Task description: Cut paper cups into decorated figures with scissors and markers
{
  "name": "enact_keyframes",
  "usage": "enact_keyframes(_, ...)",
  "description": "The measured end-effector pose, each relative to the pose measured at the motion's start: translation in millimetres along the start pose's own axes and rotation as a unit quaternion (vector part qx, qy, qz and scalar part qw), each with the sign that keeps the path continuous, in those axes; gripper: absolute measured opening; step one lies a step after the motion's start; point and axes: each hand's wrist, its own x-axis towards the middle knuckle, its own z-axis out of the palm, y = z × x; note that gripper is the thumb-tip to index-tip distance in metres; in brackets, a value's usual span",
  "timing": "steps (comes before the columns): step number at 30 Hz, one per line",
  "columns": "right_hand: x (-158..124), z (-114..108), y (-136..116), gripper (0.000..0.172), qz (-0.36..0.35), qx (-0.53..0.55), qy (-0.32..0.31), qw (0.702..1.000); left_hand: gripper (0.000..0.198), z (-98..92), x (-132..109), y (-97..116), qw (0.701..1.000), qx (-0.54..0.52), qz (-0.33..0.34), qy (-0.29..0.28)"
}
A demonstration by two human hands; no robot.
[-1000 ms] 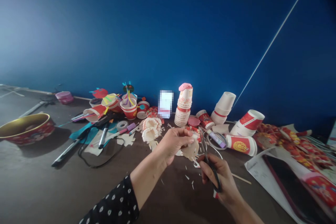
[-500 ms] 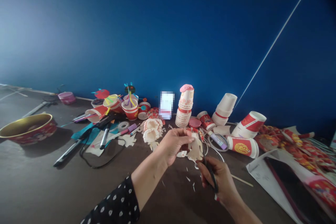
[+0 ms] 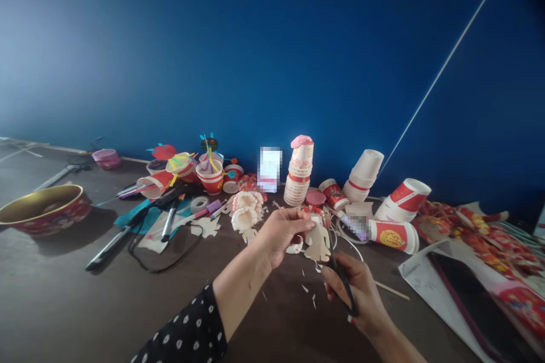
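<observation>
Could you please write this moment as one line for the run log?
left hand: holds cream paper cutout | right hand: holds black-handled scissors, blades at cutout | below hands: paper scraps

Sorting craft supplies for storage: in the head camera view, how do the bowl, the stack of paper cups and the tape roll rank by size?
1. Red bowl with gold interior
2. Stack of paper cups
3. Tape roll

The bowl sits nearer the camera, so its true size against the stack is unsure.

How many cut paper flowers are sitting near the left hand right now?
2: one paper flower directly behind another paper flower, both beyond and left of the left hand. Others may be hidden behind the hand.
</observation>
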Motion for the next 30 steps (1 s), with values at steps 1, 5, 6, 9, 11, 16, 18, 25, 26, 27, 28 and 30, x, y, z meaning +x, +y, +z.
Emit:
enact_keyframes(1, 0, 1, 0, 0.033, 0.001, -0.001, 0.0, 1.0, 0.013, 0.0, 0, 0, 1.0, 0.001, -0.002, -0.002)
enact_keyframes(5, 1, 4, 0, 0.035, 0.019, 0.015, 0.011, 1.0, 0.016, -0.2, 0, -1, 1.0, -0.006, 0.0, -0.011)
enact_keyframes(6, 2, 4, 1, 0.036, 0.027, 0.017, 0.017, 0.999, 0.017, -0.4, 0, -1, 1.0, -0.009, 0.002, -0.011)
enact_keyframes(9, 4, 4, 5, 0.039, 0.042, 0.01, 0.032, 0.999, 0.02, -1.2, 1, 0, 1.0, -0.013, -0.001, 0.001)
enact_keyframes(11, 5, 3, 8, 0.039, 0.042, 0.004, 0.028, 0.999, 0.02, -1.6, 1, 1, 1.0, -0.016, -0.002, 0.014)
enact_keyframes(16, 5, 2, 10, 0.036, 0.036, -0.003, 0.021, 0.999, 0.017, -1.7, 0, 3, 0.999, -0.037, 0.012, 0.018)
enact_keyframes(18, 5, 2, 9, 0.036, 0.029, -0.002, 0.021, 0.999, 0.017, -1.9, 0, 4, 0.999, -0.048, 0.019, 0.014)
enact_keyframes(25, 3, 3, 8, 0.035, 0.028, 0.006, 0.01, 1.0, 0.019, -4.0, 1, 7, 0.996, -0.078, 0.034, 0.01)
enact_keyframes(26, 3, 3, 8, 0.036, 0.032, 0.005, 0.009, 0.999, 0.019, -4.0, 2, 7, 0.996, -0.08, 0.037, 0.009)
enact_keyframes(27, 3, 3, 8, 0.036, 0.036, 0.005, 0.008, 0.999, 0.019, -4.0, 2, 7, 0.996, -0.081, 0.041, 0.009)
enact_keyframes(28, 3, 3, 8, 0.036, 0.04, 0.003, 0.007, 0.999, 0.018, -3.9, 2, 7, 0.996, -0.081, 0.043, 0.008)
enact_keyframes(30, 3, 3, 8, 0.037, 0.045, -0.002, 0.004, 0.999, 0.018, -3.5, 2, 7, 0.996, -0.079, 0.048, 0.009)
